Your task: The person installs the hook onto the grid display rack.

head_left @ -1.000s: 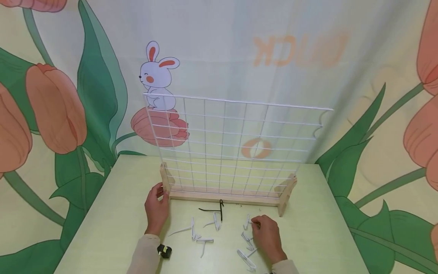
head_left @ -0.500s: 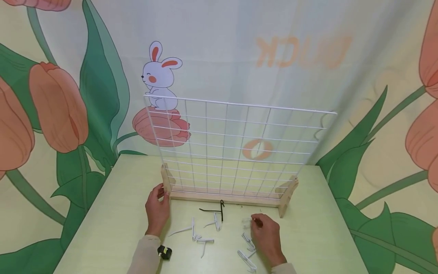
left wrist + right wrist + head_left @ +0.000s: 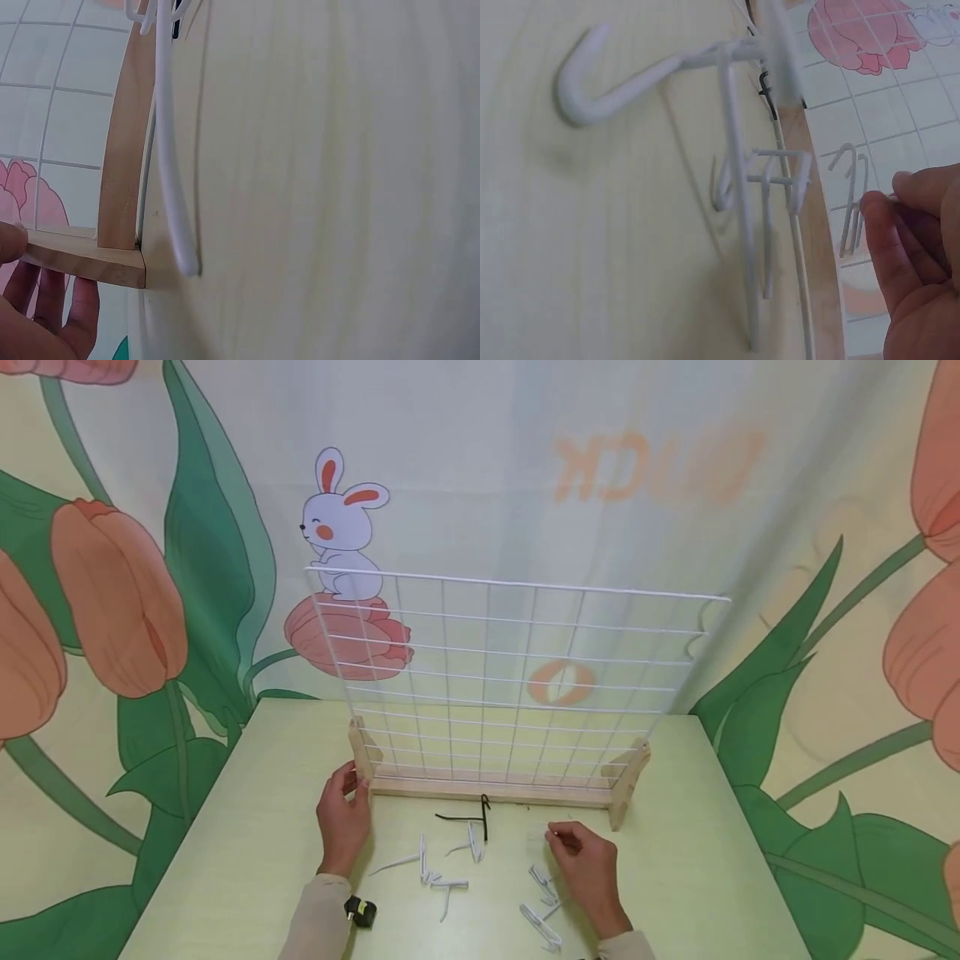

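Note:
A white wire grid panel (image 3: 491,652) stands upright in a wooden base (image 3: 487,791). My left hand (image 3: 343,818) grips the base's left wooden foot (image 3: 82,256), with the thumb on one side and fingers on the other. In front of the base's right part, my right hand (image 3: 588,872) pinches the stem of a white wire hook (image 3: 849,214) between thumb and fingertips. That hook looks faint against the pale table in the head view. Two more white hooks, a nearer one (image 3: 542,928) and a farther one (image 3: 542,883), lie beside the right hand.
Between the hands lie a black hook (image 3: 484,818) and several white hooks, among them a long one (image 3: 423,860). A small black device (image 3: 362,912) sits at the left wrist. Behind the pale table (image 3: 225,860) hangs a curtain printed with tulips and a rabbit.
My right hand has shifted slightly away from me, toward the base, carrying the white hook away from the other two. My left hand has stayed on the wooden foot.

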Available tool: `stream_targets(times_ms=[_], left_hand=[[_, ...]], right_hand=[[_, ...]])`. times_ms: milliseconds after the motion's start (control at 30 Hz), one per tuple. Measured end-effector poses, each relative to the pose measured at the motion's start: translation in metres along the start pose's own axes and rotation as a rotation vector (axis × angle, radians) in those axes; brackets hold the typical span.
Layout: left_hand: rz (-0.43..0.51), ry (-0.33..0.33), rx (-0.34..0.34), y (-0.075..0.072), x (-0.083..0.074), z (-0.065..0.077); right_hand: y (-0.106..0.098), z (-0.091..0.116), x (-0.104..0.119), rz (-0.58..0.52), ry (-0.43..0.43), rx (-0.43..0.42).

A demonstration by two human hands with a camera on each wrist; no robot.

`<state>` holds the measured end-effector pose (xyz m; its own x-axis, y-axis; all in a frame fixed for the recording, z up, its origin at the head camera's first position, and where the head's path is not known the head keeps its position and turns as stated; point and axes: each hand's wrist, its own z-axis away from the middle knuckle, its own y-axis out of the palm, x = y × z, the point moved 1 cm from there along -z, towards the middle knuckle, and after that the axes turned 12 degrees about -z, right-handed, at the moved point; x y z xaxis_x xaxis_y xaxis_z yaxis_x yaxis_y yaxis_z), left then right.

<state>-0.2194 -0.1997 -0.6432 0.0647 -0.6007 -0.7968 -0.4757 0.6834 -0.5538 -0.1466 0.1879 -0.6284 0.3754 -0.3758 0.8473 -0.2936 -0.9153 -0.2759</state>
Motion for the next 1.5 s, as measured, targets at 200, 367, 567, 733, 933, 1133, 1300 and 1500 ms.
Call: stream_targets(times_ms=[200,367,567,733,933,1133,1300,1500], left_hand=[[0.006,0.012,-0.011,-0.001,0.000,0.000],[-0.005,0.008,-0.009,-0.001,0.000,0.000],[0.003,-0.003,-0.008,-0.001,0.000,0.000],[0.008,-0.012,-0.008,-0.002,-0.001,0.000],[0.017,-0.014,-0.006,-0.001,-0.001,0.000],[0.016,-0.008,0.008,-0.001,-0.001,0.000],[0.014,-0.002,0.008,0.000,-0.001,0.001],[0.000,-0.004,0.003,0.000,0.000,0.001]], right_hand=[[-0.002,-0.007,0.008,-0.059,-0.026,-0.011],[-0.004,-0.012,0.017,-0.075,-0.046,-0.043],[-0.006,-0.021,0.031,-0.103,-0.114,-0.070],[-0.010,-0.029,0.043,-0.139,-0.187,-0.089],[-0.016,-0.039,0.058,-0.162,-0.246,-0.117],[-0.026,-0.051,0.074,-0.188,-0.350,-0.151],[-0.034,-0.064,0.082,-0.173,-0.420,-0.166],[-0.041,-0.078,0.089,-0.197,-0.463,-0.184]])
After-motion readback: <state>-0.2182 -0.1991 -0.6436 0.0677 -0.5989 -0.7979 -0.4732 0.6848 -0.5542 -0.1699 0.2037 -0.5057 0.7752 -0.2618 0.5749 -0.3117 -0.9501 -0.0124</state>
